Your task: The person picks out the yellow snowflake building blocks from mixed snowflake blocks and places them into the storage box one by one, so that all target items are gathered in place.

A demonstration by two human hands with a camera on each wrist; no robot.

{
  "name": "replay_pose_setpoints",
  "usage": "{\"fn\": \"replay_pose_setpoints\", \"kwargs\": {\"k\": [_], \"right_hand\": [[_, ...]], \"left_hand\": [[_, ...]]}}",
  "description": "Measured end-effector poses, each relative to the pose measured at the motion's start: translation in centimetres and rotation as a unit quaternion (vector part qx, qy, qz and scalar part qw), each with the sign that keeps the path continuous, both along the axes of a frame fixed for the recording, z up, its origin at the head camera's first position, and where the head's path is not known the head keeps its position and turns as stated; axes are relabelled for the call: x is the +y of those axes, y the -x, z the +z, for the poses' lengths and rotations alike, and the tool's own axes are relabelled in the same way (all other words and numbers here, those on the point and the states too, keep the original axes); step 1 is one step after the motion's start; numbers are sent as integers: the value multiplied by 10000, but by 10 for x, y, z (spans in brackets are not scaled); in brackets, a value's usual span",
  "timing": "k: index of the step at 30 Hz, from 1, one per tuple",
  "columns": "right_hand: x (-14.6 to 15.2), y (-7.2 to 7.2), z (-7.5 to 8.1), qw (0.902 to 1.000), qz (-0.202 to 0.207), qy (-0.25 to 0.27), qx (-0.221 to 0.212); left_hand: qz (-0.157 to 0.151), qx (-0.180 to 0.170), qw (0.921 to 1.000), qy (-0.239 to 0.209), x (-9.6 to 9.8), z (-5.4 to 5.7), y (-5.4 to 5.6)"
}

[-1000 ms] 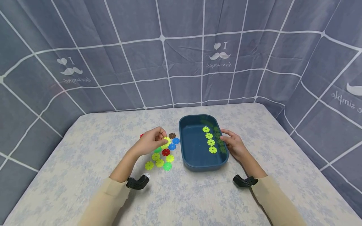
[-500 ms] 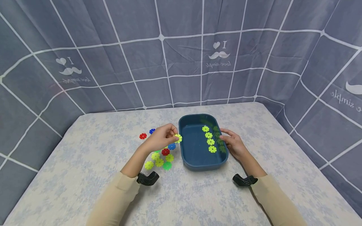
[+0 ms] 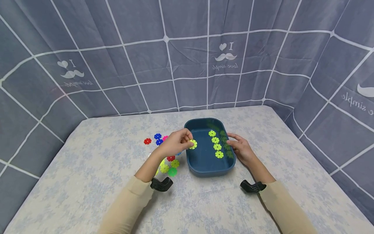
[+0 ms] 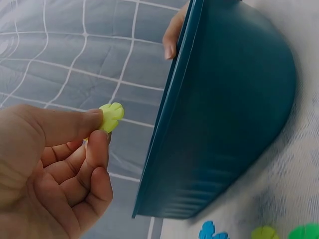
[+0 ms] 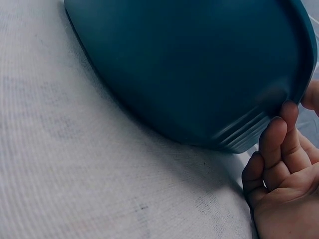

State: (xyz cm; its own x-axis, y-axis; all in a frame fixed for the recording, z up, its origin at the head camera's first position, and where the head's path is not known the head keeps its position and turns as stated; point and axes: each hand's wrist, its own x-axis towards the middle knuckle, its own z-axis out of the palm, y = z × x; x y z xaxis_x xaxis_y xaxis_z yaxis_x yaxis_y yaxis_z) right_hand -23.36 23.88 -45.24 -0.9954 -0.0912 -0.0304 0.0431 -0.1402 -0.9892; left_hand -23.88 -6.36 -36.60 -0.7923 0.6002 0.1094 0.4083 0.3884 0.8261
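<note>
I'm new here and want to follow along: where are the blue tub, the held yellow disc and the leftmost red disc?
Blue tub (image 3: 201,162): head view, on its bare inside floor.
Held yellow disc (image 3: 194,145): head view, on its notched face.
Leftmost red disc (image 3: 147,141): head view, on its middle.

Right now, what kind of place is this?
Probably a curtained-off play or sorting spot, likely indoors: a blue-grey curtain hangs behind a flower-patterned table, where a dark blue tub holds four yellow flower-shaped discs.
</note>
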Motion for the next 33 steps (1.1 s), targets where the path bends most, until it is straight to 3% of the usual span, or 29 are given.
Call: {"fn": "replay_pose_setpoints", "kwargs": {"k": [20,33], "right_hand": [[2,1,-4,9993,252,133,236],[2,0,-2,9994,266,120,191]], "left_hand": [[-235,22,9996,166,34,-5,-1],[-619,252,9973,294,54,-10,-1]]}}
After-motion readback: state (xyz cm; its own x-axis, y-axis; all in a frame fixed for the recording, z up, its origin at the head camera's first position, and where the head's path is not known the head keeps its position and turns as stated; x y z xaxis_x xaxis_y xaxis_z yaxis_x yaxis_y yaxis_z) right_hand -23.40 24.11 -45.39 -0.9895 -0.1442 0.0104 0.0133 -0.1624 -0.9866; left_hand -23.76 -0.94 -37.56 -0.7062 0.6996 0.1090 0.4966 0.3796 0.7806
